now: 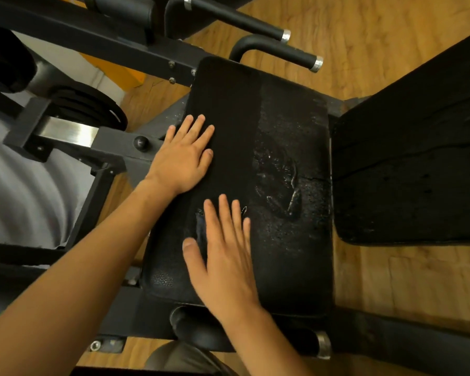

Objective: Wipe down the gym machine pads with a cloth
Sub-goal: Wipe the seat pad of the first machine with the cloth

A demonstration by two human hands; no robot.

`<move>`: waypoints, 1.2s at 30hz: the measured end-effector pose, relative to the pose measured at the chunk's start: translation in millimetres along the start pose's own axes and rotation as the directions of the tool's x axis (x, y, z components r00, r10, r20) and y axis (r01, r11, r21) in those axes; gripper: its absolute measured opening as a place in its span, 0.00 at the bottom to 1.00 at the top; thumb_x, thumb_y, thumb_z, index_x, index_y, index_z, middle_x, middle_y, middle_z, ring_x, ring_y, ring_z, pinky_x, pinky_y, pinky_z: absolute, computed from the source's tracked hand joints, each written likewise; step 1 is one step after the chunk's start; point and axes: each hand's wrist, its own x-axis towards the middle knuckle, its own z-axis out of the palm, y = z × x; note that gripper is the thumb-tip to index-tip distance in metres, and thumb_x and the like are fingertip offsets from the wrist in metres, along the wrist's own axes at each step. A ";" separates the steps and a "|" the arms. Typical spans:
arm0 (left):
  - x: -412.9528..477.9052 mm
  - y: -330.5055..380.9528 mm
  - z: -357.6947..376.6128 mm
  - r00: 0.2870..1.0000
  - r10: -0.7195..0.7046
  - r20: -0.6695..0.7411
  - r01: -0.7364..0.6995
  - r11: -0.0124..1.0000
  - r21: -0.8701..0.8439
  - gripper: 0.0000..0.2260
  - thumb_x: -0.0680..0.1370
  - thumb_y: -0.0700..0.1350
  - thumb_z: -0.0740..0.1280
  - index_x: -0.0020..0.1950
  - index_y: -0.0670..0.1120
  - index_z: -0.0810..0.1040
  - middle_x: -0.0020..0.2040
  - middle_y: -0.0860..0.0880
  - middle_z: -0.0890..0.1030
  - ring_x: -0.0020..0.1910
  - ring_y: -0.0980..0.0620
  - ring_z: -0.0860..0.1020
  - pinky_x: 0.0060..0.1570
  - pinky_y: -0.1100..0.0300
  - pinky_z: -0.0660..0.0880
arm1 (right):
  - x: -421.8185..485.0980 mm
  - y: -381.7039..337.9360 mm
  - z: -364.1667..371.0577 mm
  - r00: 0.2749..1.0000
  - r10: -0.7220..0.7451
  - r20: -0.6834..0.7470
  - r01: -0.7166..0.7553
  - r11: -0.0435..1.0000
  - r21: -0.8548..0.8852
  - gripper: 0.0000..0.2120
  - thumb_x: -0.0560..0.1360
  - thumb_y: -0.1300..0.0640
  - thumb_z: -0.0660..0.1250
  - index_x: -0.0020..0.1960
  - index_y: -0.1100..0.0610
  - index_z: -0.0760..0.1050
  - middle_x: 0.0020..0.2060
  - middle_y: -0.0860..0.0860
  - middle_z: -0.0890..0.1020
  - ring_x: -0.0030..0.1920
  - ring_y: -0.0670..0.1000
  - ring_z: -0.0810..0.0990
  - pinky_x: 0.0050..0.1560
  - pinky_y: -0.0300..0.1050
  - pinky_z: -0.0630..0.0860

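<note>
Head view: a black cloth (228, 104) lies spread over the seat pad (291, 253), from 12 o'clock to centre. The left hand (186, 156), at 9 o'clock, presses flat on it, fingers straight and spread, gripping nothing. The right hand (223, 253), at 6 o'clock, also lies flat with straight fingers, seemingly on the cloth's near edge. Judged step: wiping the seat. Next, the cloth needs sliding toward 3 o'clock over the cracked patch (277, 180), then the back pad (407, 158). No containers show.
</note>
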 end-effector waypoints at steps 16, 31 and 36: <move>2.8 -2.8 2.8 0.999 0.027 -0.041 -0.031 0.995 -0.093 0.25 0.86 0.51 0.54 0.83 0.48 0.56 0.84 0.45 0.51 0.82 0.44 0.46 0.78 0.43 0.44 | 12.8 12.2 33.0 0.998 -0.033 -0.050 0.022 0.980 -0.195 0.29 0.83 0.45 0.51 0.83 0.51 0.55 0.83 0.49 0.54 0.83 0.53 0.42 0.81 0.57 0.43; 33.2 1.8 -1.0 0.996 -0.055 -0.068 0.050 0.995 -0.081 0.25 0.86 0.50 0.52 0.83 0.49 0.54 0.84 0.48 0.50 0.83 0.47 0.45 0.78 0.43 0.42 | 141.2 49.7 -9.8 0.983 0.053 -0.178 -0.083 0.982 -0.168 0.26 0.86 0.51 0.51 0.83 0.50 0.52 0.83 0.50 0.49 0.82 0.52 0.38 0.80 0.52 0.34; 35.8 1.5 5.9 0.991 -0.097 -0.090 0.096 0.995 -0.012 0.29 0.82 0.59 0.41 0.84 0.53 0.52 0.84 0.51 0.48 0.81 0.52 0.42 0.77 0.49 0.38 | 217.3 55.1 -30.0 0.980 0.087 -0.177 -0.117 0.979 -0.168 0.26 0.86 0.51 0.50 0.84 0.50 0.51 0.83 0.50 0.49 0.82 0.53 0.39 0.80 0.53 0.34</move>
